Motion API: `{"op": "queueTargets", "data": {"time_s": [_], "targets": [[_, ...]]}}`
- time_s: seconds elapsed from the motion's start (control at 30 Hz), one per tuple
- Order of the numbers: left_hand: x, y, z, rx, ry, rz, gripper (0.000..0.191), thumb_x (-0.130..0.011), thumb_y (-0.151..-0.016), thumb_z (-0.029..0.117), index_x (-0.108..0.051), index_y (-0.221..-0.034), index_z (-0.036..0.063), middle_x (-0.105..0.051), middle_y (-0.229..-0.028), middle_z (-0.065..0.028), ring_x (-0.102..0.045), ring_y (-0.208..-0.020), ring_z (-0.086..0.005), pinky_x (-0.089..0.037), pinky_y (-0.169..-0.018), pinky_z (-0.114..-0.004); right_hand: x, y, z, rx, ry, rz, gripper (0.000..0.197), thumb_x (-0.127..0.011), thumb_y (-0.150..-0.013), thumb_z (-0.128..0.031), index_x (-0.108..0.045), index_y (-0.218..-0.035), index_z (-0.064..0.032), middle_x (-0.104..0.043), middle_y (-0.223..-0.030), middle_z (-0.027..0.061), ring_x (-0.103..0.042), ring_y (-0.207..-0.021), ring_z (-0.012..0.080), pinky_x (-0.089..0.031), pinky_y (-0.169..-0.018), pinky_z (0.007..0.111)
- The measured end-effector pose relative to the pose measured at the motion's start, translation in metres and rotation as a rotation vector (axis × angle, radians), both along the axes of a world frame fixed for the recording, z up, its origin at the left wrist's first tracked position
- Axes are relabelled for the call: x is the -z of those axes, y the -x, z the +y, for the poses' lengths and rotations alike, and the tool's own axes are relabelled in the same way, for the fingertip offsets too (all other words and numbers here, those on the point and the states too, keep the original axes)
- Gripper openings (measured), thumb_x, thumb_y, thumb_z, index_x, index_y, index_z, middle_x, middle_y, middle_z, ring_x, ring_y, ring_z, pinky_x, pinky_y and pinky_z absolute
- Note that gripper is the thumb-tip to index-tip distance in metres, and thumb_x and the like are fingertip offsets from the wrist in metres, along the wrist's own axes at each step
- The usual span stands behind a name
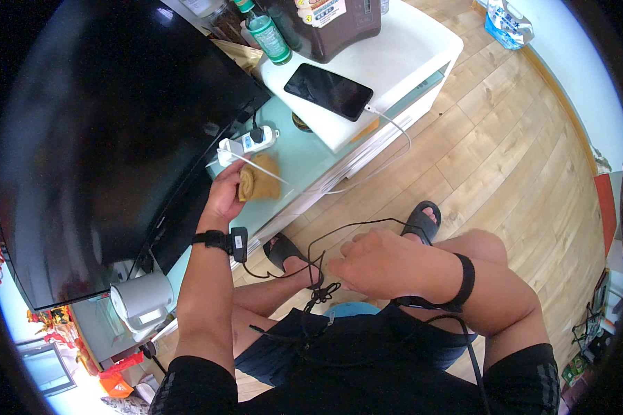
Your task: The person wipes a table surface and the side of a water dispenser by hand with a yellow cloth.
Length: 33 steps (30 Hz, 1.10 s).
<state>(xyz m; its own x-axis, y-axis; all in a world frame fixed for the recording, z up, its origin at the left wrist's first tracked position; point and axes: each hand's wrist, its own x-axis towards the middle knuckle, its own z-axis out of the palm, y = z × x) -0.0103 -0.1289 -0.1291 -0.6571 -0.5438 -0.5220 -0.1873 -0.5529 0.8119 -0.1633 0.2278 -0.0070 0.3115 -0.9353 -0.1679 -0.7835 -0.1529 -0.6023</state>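
My left hand holds a folded yellow-brown cloth on the pale glass top of a low cabinet. A white cable passes over the cloth from a white charger plugged into a power strip, just beyond my fingertips. My right hand hangs above my lap, its fingers curled; its palm side is hidden, so whether it holds anything cannot be told. Black straps with cables sit on both wrists. A black smartphone lies on a white raised surface with a white cable plugged in.
A large television stands along the left. A green-labelled bottle and a big brown jug stand behind the phone. A kettle is at lower left. The phone's cable loops past the cabinet edge above the wooden floor.
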Motion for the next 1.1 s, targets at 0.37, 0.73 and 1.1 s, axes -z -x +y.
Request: {"op": "queueTargets", "data": {"time_s": [0.37, 0.73, 1.1], "targets": [[0.018, 0.067, 0.028, -0.141, 0.101, 0.104, 0.039, -0.052, -0.098, -0.006, -0.05, -0.136, 0.004, -0.062, -0.135, -0.0149, -0.063, -0.122, -0.0299, -0.054, -0.106, -0.042, 0.007, 0.004, -0.006, 0.003, -0.003, -0.005, 0.025, -0.07, -0.091, -0.028, -0.065, -0.1, -0.0048, -0.068, -0.086, 0.0142, -0.071, -0.084, 0.035, -0.056, -0.073, 0.045], [-0.015, 0.059, 0.055, 0.073, 0.804, 0.142, 0.035, -0.056, -0.1, 0.004, -0.057, -0.134, -0.0008, -0.056, -0.143, -0.0204, -0.06, -0.129, -0.0295, -0.05, -0.107, -0.04, 0.012, 0.003, 0.0, 0.016, -0.036, 0.012, 0.025, -0.07, -0.091, -0.027, -0.064, -0.102, -0.0055, -0.068, -0.086, 0.0134, -0.071, -0.086, 0.0344, -0.057, -0.074, 0.044], [0.03, 0.099, 0.107, 0.415, 1.684, -0.738, 0.056, -0.061, -0.094, 0.037, -0.061, -0.14, 0.0055, -0.051, -0.155, -0.0145, -0.048, -0.134, -0.0363, -0.04, -0.103, -0.055, 0.01, 0.004, 0.003, 0.002, 0.009, 0.052, 0.025, -0.071, -0.087, -0.025, -0.063, -0.099, -0.0053, -0.067, -0.085, 0.0125, -0.071, -0.084, 0.0326, -0.057, -0.073, 0.043]]}}
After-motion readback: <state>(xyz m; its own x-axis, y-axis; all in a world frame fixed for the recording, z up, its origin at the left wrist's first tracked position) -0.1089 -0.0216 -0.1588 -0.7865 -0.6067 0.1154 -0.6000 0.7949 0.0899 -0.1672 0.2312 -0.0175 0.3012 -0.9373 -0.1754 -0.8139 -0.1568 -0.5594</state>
